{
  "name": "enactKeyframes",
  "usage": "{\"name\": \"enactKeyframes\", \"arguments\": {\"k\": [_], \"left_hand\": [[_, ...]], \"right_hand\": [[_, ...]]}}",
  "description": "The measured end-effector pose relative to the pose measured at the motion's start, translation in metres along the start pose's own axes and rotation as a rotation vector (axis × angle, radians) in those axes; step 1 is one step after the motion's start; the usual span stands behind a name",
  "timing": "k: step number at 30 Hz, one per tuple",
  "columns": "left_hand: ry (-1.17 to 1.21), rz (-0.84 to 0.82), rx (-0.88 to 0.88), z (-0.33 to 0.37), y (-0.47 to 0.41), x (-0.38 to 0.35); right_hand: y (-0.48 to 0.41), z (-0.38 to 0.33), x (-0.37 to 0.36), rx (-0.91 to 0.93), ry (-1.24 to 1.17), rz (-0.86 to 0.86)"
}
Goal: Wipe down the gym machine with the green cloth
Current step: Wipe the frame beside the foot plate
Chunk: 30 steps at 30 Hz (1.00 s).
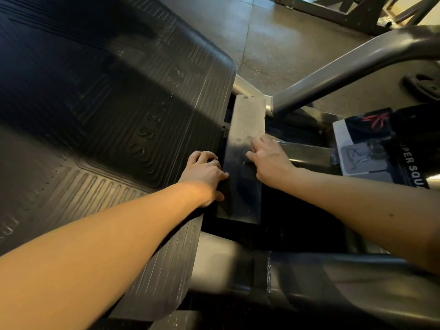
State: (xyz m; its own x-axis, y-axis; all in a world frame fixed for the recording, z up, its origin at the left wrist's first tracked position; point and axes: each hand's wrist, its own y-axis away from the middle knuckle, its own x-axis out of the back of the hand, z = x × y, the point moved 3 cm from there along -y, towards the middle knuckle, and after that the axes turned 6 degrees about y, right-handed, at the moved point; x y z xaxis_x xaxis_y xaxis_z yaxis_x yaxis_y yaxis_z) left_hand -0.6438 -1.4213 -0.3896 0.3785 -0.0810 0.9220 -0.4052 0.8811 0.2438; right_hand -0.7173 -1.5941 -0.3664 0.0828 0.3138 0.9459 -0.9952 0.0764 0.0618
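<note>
The gym machine point(333, 279) fills the view from directly below the camera outward. Its thick grey beam point(226, 260) lies nearest, crossed by both bare forearms. Just past it, the left hand point(204, 172) sits at the seam where the ribbed black footplate point(107, 96) meets a flat dark metal plate point(245, 129). The fingers are curled over the footplate's edge and the thumb lies on the plate, but I cannot tell whether they grip anything. The right hand point(269, 158) rests on the same plate from the other side, with its fingers point(250, 153) spread and their tips pressed to the smudged surface. To the right is a placard point(364, 158) with a figure diagram, beside white letters reading "PER SQU". Further on, a curved grey tube point(345, 67) rises over the speckled floor point(273, 44) — a dark frame point(333, 10) stands farthest.
</note>
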Motion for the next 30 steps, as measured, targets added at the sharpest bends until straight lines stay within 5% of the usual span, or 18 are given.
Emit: {"name": "enactKeyframes", "arguments": {"k": [4, 9, 14, 20, 27, 30], "left_hand": [[-0.018, 0.014, -0.009, 0.001, 0.001, 0.0], [-0.021, 0.008, -0.015, 0.002, 0.002, 0.0], [-0.02, 0.009, -0.014, 0.002, 0.002, 0.001], [-0.023, 0.003, -0.02, 0.001, 0.003, 0.001], [-0.027, 0.007, -0.018, 0.002, 0.003, 0.0], [-0.021, 0.029, -0.009, 0.001, 0.003, 0.002]], "right_hand": [[0.025, -0.015, 0.0, 0.226, 0.049, -0.078], [-0.004, -0.003, 0.006, 0.001, 0.073, -0.069], [0.018, -0.017, 0.008, 0.223, -0.011, -0.107], [-0.003, -0.012, 0.009, 0.046, -0.048, -0.084], [0.061, -0.029, 0.0, 0.199, -0.303, 0.022], [0.012, -0.015, -0.002, 0.0, -0.309, 0.068]]}}
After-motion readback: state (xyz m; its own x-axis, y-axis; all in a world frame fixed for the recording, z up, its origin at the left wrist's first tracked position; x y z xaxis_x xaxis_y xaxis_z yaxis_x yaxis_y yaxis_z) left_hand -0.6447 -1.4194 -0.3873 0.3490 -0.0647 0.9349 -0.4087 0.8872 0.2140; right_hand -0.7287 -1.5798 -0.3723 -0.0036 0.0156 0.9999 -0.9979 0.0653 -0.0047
